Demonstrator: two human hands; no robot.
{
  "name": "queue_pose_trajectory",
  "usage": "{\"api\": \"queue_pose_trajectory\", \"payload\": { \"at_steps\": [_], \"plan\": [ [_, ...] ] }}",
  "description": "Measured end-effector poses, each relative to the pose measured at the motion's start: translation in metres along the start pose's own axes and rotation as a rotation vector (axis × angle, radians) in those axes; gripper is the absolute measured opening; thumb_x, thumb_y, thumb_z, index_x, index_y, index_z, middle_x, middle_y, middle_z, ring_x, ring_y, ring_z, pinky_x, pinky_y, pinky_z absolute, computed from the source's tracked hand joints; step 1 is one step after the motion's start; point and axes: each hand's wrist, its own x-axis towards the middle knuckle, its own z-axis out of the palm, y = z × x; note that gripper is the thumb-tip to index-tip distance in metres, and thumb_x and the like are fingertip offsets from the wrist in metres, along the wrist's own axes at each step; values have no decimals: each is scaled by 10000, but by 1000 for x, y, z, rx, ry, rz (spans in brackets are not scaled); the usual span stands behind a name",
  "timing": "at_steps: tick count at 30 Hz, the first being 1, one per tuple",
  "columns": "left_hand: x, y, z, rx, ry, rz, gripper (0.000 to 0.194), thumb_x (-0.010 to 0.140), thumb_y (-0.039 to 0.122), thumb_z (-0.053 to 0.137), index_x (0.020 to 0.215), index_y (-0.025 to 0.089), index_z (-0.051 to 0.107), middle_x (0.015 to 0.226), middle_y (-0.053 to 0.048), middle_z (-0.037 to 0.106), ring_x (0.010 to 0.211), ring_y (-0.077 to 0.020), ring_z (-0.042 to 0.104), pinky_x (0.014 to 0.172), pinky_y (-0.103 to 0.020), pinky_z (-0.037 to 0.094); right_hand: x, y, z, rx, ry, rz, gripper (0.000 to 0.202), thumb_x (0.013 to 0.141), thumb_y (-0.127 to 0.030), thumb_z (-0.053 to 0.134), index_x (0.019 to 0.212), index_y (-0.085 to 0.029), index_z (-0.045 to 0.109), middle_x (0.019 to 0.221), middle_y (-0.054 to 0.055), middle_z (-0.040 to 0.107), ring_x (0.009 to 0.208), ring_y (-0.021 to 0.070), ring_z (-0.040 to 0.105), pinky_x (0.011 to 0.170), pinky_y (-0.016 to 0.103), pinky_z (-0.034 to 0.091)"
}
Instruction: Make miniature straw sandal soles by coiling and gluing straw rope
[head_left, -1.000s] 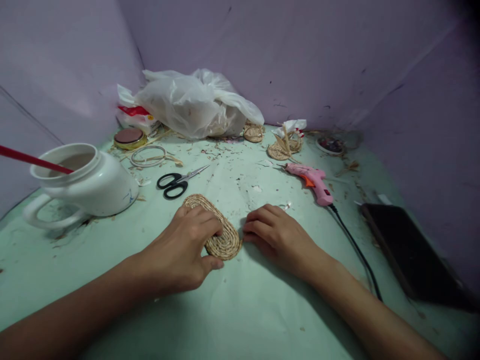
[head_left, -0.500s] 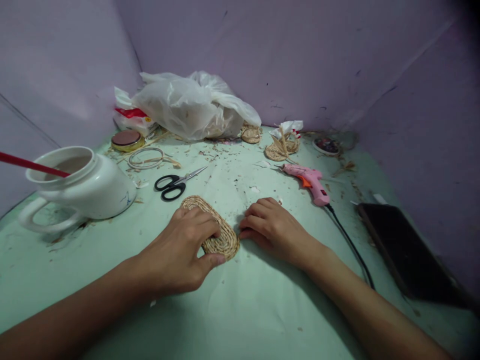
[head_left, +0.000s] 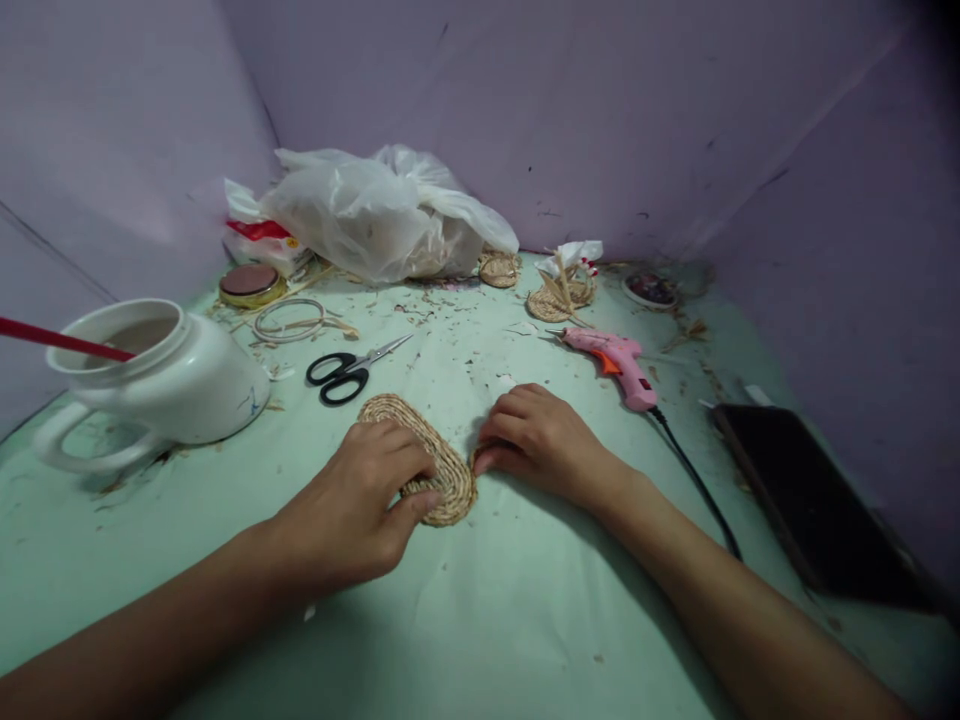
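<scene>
An oval coil of braided straw point(head_left: 450, 478) lies flat on the pale green table point(head_left: 480, 620). My left hand point(head_left: 371, 490) grips its left and near side, thumb at the near edge and fingers over the top. At the coil's right end, my right hand point(head_left: 536, 445) has its fingers pinched together on what looks like a short strand joined to the coil; the fingertips partly hide it. Black-handled scissors point(head_left: 349, 375) rest beyond my left hand. A pink glue gun point(head_left: 615, 362) lies beyond my right hand.
At the left stands a white mug-like pot point(head_left: 180, 380) with a red stick in it. A plastic bag point(head_left: 382, 215), a round tin point(head_left: 251, 284) and straw pieces point(head_left: 559, 300) line the back. On the right are a dark phone point(head_left: 817, 500) and the glue gun's cord point(head_left: 697, 480).
My right hand's fingertips have lifted slightly, and a small strand now shows between them and the coil. My left thumb has drawn back a little along the coil. The view has shifted slightly.
</scene>
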Motion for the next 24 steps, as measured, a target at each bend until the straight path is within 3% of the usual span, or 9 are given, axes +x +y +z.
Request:
{"api": "queue_pose_trajectory", "payload": {
  "at_steps": [4, 6, 8, 15, 20, 24],
  "plan": [
    [4, -3, -1, 165, 204, -175, 210, 840, 327, 501, 901, 139, 572, 965, -123, 581, 946, -270, 517, 836, -437, 432, -3, -3, 2, 58, 7, 46, 397, 874, -502, 501, 749, -157, 655, 682, 50, 623, 655, 159, 539, 625, 278, 358],
    [6, -3, -3, 245, 188, -304, 363, 820, 437, 520, 1008, 130, 567, 1023, -146, 567, 985, -319, 507, 846, -498, 434, -3, -7, 2, 77, 6, 50, 413, 863, -521, 503, 744, -157, 658, 682, 51, 625, 661, 163, 542, 627, 279, 358],
    [7, -2, -4, 273, 129, -349, 474, 786, 507, 542, 1078, 134, 559, 1074, -157, 560, 1015, -348, 504, 863, -539, 431, -3, -13, 3, 94, -6, 47, 417, 859, -529, 506, 745, -160, 661, 677, 47, 623, 663, 161, 547, 637, 280, 362],
    [9, -14, 0, 92, 29, -55, 445, 825, 339, 509, 1200, 104, 555, 1362, -176, 449, 1277, -312, 377, 1057, -473, 343, -4, -34, 5, 101, -20, 29, 367, 900, -443, 495, 745, -156, 662, 649, 32, 613, 623, 147, 543, 623, 276, 363],
    [10, -19, -4, 140, -49, -58, 446, 830, 393, 522, 1220, 183, 577, 1377, -144, 463, 1284, -353, 365, 1039, -577, 288, -12, -40, 5, 140, 48, -2, 232, 875, -372, 567, 819, -194, 705, 668, 20, 622, 580, 129, 517, 558, 259, 329],
    [9, -16, -9, 169, -110, -82, 480, 828, 415, 529, 1263, 212, 542, 1394, -133, 447, 1290, -361, 349, 1022, -591, 283, -13, -42, 7, 182, 78, 21, 226, 867, -380, 578, 827, -209, 720, 620, 1, 593, 534, 110, 489, 521, 248, 301]
  ]
}}
